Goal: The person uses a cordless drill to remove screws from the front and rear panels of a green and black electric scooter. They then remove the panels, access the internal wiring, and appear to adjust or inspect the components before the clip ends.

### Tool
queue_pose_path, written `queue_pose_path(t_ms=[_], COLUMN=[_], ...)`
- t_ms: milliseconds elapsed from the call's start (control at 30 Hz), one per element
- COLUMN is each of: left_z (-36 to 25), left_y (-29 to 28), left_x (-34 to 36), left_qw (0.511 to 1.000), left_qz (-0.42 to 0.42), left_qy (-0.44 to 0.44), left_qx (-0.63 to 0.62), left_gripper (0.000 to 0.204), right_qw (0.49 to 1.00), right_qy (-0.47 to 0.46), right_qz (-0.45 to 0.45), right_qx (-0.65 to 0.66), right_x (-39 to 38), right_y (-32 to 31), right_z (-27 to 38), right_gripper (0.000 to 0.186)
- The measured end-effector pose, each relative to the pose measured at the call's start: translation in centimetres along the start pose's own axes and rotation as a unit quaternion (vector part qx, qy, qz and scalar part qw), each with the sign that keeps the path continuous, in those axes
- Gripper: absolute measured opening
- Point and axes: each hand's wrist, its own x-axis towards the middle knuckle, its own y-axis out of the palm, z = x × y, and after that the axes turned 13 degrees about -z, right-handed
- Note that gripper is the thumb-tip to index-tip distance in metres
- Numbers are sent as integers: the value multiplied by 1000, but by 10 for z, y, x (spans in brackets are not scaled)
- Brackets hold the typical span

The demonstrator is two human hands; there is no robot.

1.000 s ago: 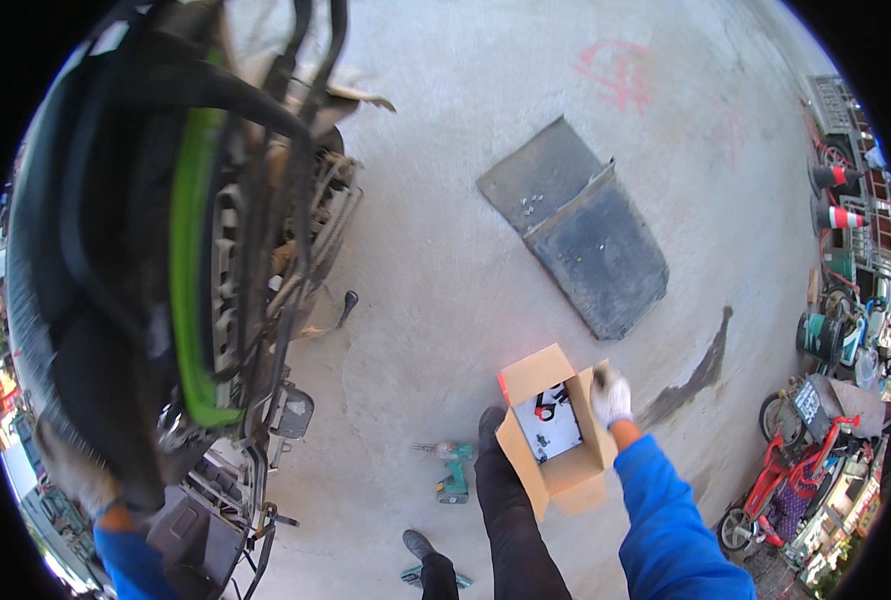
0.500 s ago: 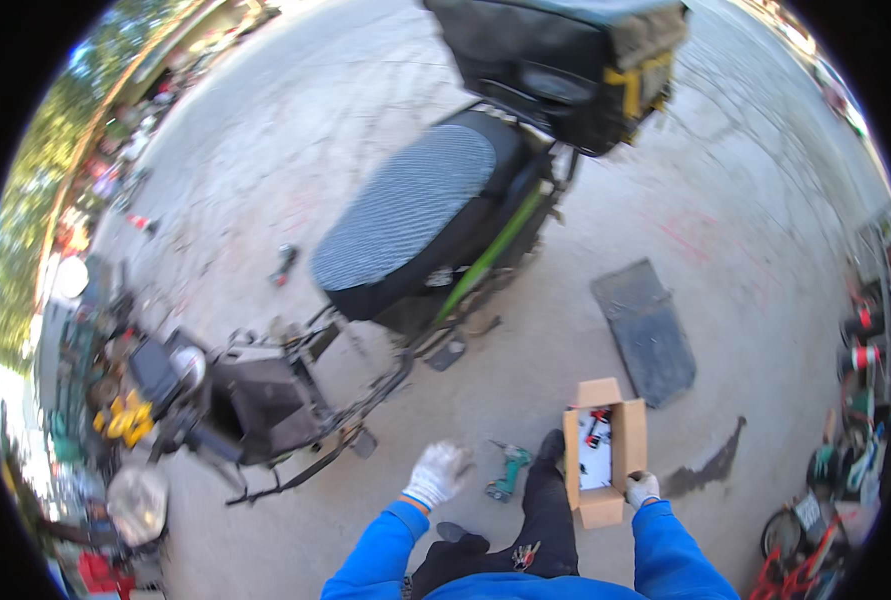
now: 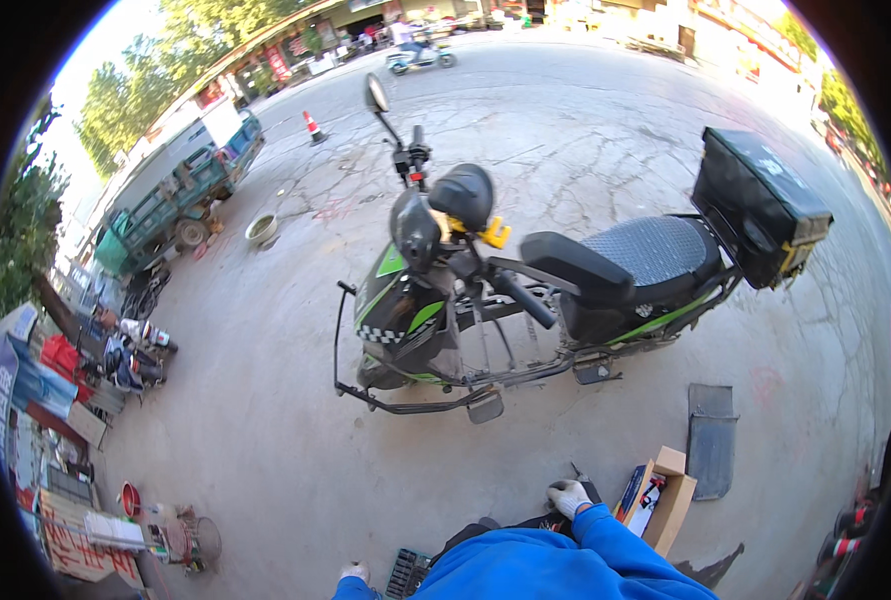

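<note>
Brown box (image 3: pixel 676 506) stands open (flaps spread); tool case (image 3: pixel 403 573) lies left.

Grey concrete ground (image 3: pixel 265 430): black-green scooter (image 3: pixel 590 275), open cardboard box (image 3: pixel 673 512), flat dark panel (image 3: pixel 711 445), tool tray (image 3: pixel 403 575).

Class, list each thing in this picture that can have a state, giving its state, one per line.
Tool case: open
Left hand: gloved, near the tool case
Right hand: gloved, at the knee
Cardboard box: open
Dark panel: lying flat
Parked scooter: upright, riderless
Rear box: closed
Traffic cone: standing
</note>
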Motion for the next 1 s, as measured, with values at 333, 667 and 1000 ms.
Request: queue_pose_path(t_ms=[333,667,1000], left_z=[-75,-172,-231], left_y=[37,-73,-163], left_x=[-15,63,183], left_qw=[989,984,977], left_qz=[39,89,90], left_qy=[118,46,29], left_qx=[-84,-146,-191], left_gripper=[54,43,36], right_qw=[992,915,886], right_qy=[-4,-277,-125], right_qz=[41,-222,-286], right_qx=[117,192,342], right_x=[80,160,174], right_y=[78,171,250], right_z=[155,354,402], right_gripper=[33,40,33])
